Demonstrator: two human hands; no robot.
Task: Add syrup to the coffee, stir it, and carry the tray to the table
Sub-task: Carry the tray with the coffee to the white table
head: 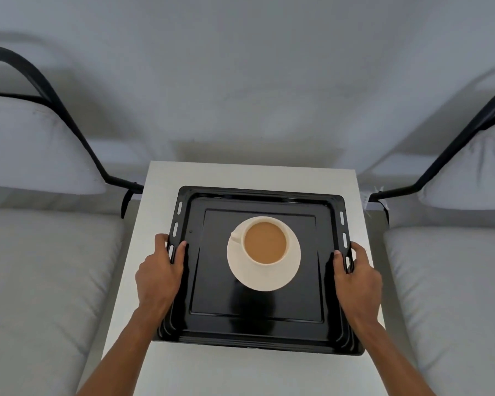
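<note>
Gripping the tray (pixel 257 332) at both side rims, your left hand (pixel 160 274) and right hand (pixel 356 277) each wrap a slotted edge, thumbs on top. It looks like stiff, glossy metal, likely slick, so keep that hold near the middle of each side. The cup (pixel 265 242), nearly full of milky coffee, sits on a loose saucer (pixel 265 277) at the centre; both seem breakable and could slide, so stay level. The tray is over the white table (pixel 160 178), nearly filling its width, cushioned chairs (pixel 40 267) just beside; spare room lies front and back.
</note>
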